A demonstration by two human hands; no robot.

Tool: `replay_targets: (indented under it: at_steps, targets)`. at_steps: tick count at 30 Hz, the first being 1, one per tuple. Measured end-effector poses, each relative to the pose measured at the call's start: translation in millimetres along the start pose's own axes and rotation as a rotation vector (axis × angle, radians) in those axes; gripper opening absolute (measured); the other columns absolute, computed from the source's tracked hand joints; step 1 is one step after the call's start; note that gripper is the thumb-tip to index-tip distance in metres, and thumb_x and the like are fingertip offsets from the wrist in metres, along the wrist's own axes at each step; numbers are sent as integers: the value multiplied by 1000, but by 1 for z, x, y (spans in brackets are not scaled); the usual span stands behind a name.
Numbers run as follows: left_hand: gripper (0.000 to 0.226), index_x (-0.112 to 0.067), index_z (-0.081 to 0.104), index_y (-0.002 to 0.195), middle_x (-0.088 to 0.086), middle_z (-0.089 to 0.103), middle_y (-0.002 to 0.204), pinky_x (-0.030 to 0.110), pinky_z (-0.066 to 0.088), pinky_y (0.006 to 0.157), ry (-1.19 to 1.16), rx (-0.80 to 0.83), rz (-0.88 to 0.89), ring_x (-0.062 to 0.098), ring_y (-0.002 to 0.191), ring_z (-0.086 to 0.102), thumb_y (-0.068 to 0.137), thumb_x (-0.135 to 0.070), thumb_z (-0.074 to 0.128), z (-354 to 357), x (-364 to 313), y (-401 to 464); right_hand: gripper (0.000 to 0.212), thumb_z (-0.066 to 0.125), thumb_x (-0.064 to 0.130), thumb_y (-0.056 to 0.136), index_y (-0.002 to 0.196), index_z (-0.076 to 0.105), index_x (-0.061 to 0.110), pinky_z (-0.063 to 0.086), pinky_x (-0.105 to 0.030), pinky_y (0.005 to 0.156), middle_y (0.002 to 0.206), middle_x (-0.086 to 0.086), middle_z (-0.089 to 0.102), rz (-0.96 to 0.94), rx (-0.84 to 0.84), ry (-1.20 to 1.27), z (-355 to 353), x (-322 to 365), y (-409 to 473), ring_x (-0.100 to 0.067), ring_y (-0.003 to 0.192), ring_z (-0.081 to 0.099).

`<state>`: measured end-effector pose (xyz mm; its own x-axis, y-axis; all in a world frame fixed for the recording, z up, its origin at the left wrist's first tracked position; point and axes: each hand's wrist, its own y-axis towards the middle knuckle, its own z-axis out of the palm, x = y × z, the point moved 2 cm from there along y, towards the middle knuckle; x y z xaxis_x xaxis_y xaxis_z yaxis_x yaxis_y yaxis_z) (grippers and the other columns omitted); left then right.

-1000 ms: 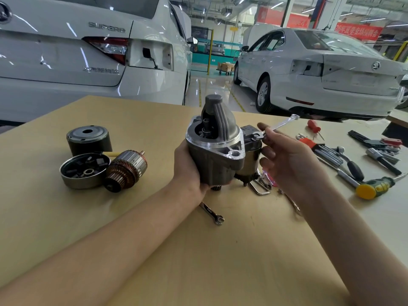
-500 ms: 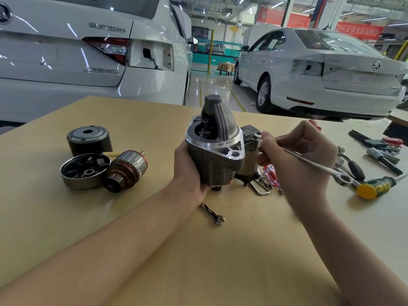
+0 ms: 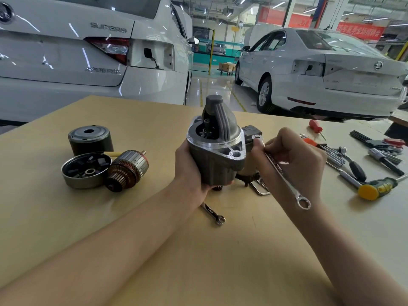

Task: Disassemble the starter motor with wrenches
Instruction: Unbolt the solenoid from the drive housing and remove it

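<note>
Wrench (image 3: 284, 175) swung lower in right hand (image 3: 295, 157)

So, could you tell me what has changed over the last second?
The right hand swung the wrench round on the bolt: its free ring end went from pointing up and away to down toward the person. The left hand still grips the starter housing; the loose parts stayed put.

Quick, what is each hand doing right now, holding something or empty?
Left hand: grips the starter motor housing, holding it upright.
Right hand: grips a wrench, its far end set on a bolt at the motor's side.
</note>
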<state>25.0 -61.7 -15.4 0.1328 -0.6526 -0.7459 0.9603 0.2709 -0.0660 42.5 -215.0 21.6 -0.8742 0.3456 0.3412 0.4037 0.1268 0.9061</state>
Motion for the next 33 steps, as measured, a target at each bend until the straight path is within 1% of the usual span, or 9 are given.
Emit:
replay_targets:
  at_steps: [4, 7, 9, 12, 15, 18, 23, 28, 33]
  targets:
    - [44, -18, 73, 94, 3, 76, 83, 29, 57, 54, -18, -11, 1, 17, 68, 73, 97, -37, 34, -1, 1, 1, 28, 72, 8, 78, 60, 50, 11, 49, -32, 46, 56, -6, 58, 288, -20, 200, 0, -5, 2, -23, 49, 59]
    - [43, -19, 74, 88, 3, 76, 80, 30, 57, 51, -46, -19, -6, 18, 65, 73, 96, -36, 35, 1, 1, 1, 22, 74, -1, 76, 75, 54, 10, 49, -24, 45, 58, -9, 64, 686, 12, 706, -1, -15, 9, -17, 45, 58]
    - [41, -19, 73, 92, 3, 76, 80, 30, 57, 51, -41, -29, -5, 18, 65, 73, 96, -36, 36, 1, 1, 1, 34, 76, 1, 70, 92, 53, 11, 49, -17, 46, 60, -6, 67, 873, -45, 940, -1, -24, 12, -12, 46, 60]
    - [40, -19, 73, 97, 2, 76, 83, 30, 57, 53, -37, -32, -3, 17, 67, 73, 96, -37, 37, 2, 0, 1, 52, 78, 19, 68, 110, 50, 12, 53, -19, 53, 63, -5, 70, 807, -41, 825, -1, -26, 15, -14, 54, 66]
    - [40, -19, 72, 101, 2, 76, 83, 29, 57, 53, -34, -35, -3, 17, 66, 73, 96, -36, 37, 1, 0, 0, 49, 71, 27, 82, 121, 50, 9, 50, -22, 53, 61, 1, 65, 731, -24, 634, 3, -27, 14, -11, 53, 60]
    - [40, -18, 71, 104, 3, 76, 86, 30, 58, 55, -30, -40, 4, 17, 67, 73, 97, -36, 37, 1, 0, 1, 24, 64, 29, 90, 104, 66, 10, 41, -21, 48, 57, 6, 53, 750, 70, 573, 8, -31, 17, -7, 48, 46]
    - [39, -19, 72, 100, 2, 76, 85, 30, 59, 59, -30, -25, -1, 17, 68, 73, 96, -36, 37, 1, 0, 1, 23, 63, 30, 86, 92, 68, 9, 24, -15, 38, 51, 5, 39, 971, 116, 911, 17, -36, 14, -5, 41, 30]
    - [40, -19, 72, 96, 2, 76, 84, 30, 58, 60, -28, -23, 3, 18, 68, 73, 96, -36, 37, 1, 0, 1, 14, 64, 24, 79, 78, 59, 10, 37, -13, 38, 58, 1, 58, 944, -8, 1253, 2, -34, 22, -4, 44, 48]
    - [39, -19, 72, 98, 2, 76, 85, 30, 58, 61, -26, -19, -3, 18, 70, 73, 96, -36, 36, 0, 0, 1, 18, 72, 9, 71, 59, 62, 18, 50, -15, 47, 59, -3, 65, 792, 9, 1150, -3, -23, 20, -7, 49, 63]
